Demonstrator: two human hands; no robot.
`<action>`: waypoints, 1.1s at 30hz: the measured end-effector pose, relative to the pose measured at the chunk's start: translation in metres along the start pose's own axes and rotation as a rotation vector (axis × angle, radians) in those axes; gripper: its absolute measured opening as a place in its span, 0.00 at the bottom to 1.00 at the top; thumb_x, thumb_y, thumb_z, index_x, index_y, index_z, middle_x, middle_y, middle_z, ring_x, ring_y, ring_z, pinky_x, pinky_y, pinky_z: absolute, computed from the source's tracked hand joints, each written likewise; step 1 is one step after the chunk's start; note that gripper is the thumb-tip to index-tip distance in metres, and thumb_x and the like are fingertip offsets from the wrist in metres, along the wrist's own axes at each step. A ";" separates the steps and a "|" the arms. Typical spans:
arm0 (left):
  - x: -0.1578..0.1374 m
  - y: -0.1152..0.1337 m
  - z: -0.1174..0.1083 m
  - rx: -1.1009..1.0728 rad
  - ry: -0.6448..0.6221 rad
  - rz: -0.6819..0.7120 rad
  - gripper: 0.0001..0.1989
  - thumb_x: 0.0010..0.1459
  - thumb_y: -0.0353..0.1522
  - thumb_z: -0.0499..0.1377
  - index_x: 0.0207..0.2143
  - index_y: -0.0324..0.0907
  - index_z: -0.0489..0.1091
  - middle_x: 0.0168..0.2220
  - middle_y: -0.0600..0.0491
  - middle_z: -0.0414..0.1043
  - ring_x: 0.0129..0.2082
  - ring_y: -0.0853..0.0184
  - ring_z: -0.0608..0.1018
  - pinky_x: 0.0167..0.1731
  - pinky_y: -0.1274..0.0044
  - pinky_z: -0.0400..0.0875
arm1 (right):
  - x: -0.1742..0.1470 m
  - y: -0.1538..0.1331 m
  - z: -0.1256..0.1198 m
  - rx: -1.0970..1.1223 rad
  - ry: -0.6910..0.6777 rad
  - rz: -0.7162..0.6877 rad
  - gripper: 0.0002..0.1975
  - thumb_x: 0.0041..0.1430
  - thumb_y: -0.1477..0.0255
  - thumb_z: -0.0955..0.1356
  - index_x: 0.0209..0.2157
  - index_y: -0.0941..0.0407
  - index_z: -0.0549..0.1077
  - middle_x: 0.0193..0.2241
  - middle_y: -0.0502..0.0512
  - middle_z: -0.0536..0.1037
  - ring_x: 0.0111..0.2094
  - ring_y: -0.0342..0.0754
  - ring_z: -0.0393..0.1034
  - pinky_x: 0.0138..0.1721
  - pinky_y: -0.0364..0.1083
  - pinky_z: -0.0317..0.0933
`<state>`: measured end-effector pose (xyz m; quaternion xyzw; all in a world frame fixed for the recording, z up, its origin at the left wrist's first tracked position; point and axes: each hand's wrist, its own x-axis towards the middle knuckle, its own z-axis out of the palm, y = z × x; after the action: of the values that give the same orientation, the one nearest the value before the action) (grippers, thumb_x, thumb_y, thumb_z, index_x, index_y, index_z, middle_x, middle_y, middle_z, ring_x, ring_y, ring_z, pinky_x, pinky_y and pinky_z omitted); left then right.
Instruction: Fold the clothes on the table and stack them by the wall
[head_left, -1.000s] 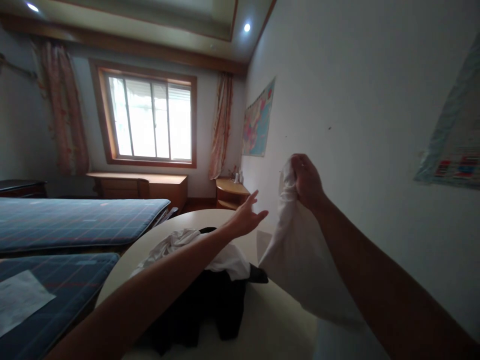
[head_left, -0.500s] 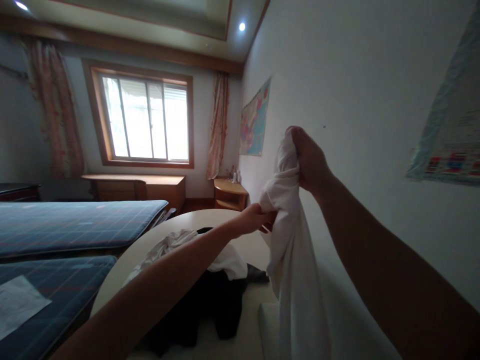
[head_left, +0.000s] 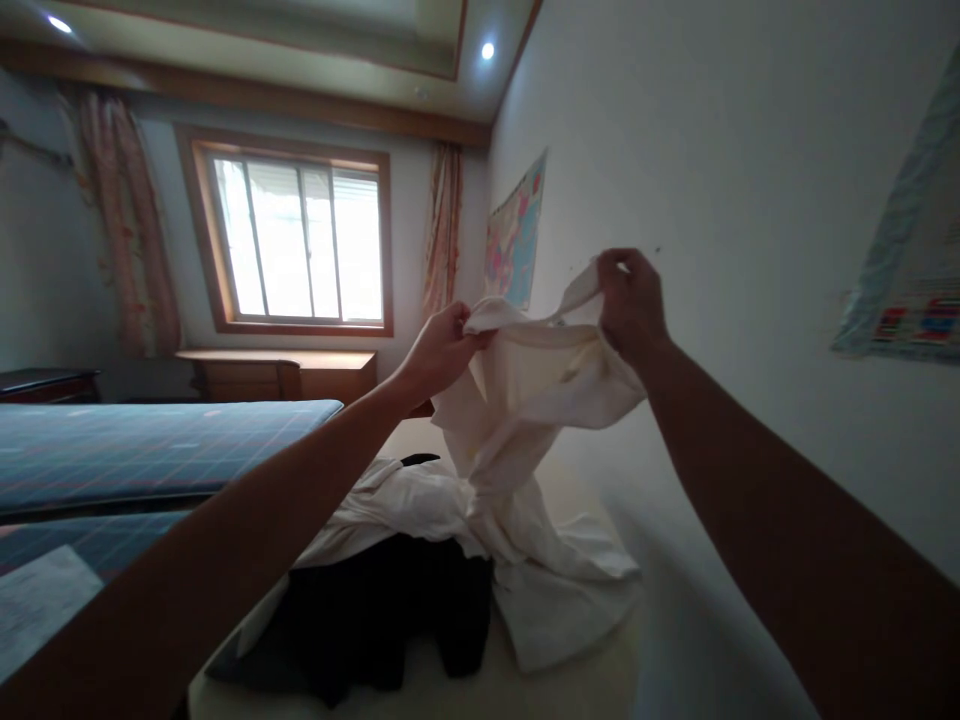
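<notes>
One white garment (head_left: 517, 425) hangs over the pale table (head_left: 427, 692), its lower end spread on the tabletop. Your left hand (head_left: 442, 348) pinches its upper edge between thumb and fingers; your right hand (head_left: 634, 303) grips that edge slightly higher. Just left lie white cloth (head_left: 409, 503) and a black garment (head_left: 390, 605), with a plaid mattress (head_left: 157, 440) beyond.

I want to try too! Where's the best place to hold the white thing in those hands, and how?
Probably by the top edge of the white garment, one hand toward each side, coming from the near side. That's where the left hand and right hand hold it: the edge runs between them like a band, while the rest droops, creased, below.
</notes>
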<state>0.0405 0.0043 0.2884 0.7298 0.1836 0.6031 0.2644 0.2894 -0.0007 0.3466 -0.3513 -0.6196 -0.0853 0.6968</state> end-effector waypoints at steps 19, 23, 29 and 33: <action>-0.030 -0.056 0.014 -0.168 0.051 -0.357 0.16 0.51 0.35 0.63 0.43 0.41 0.70 0.28 0.56 0.73 0.24 0.70 0.73 0.23 0.79 0.69 | -0.143 -0.024 0.049 -0.402 -0.311 -0.157 0.09 0.60 0.70 0.63 0.42 0.54 0.68 0.39 0.58 0.76 0.44 0.53 0.68 0.48 0.51 0.58; -0.023 -0.059 -0.008 -0.305 0.166 -0.406 0.18 0.50 0.39 0.65 0.42 0.41 0.70 0.32 0.53 0.75 0.26 0.68 0.75 0.25 0.77 0.73 | -0.189 -0.020 0.036 -0.682 -0.623 0.052 0.12 0.62 0.65 0.64 0.45 0.54 0.68 0.36 0.56 0.78 0.38 0.53 0.73 0.42 0.50 0.58; -0.022 -0.057 -0.024 -0.379 0.176 -0.382 0.19 0.50 0.42 0.67 0.42 0.43 0.70 0.36 0.53 0.75 0.33 0.67 0.77 0.31 0.76 0.75 | -0.213 0.001 0.028 -0.783 -0.855 0.261 0.08 0.63 0.64 0.65 0.40 0.53 0.71 0.36 0.55 0.80 0.36 0.51 0.75 0.33 0.45 0.57; -0.022 -0.066 -0.037 -0.322 0.217 -0.355 0.19 0.50 0.43 0.66 0.41 0.44 0.70 0.36 0.52 0.74 0.32 0.67 0.77 0.29 0.76 0.75 | -0.198 0.016 0.016 -0.730 -0.888 0.321 0.10 0.64 0.63 0.65 0.36 0.53 0.73 0.34 0.53 0.80 0.32 0.48 0.75 0.30 0.42 0.56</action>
<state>0.0033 0.0495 0.2357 0.5658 0.2375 0.6435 0.4576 0.2424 -0.0416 0.1573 -0.6594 -0.7214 -0.0311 0.2095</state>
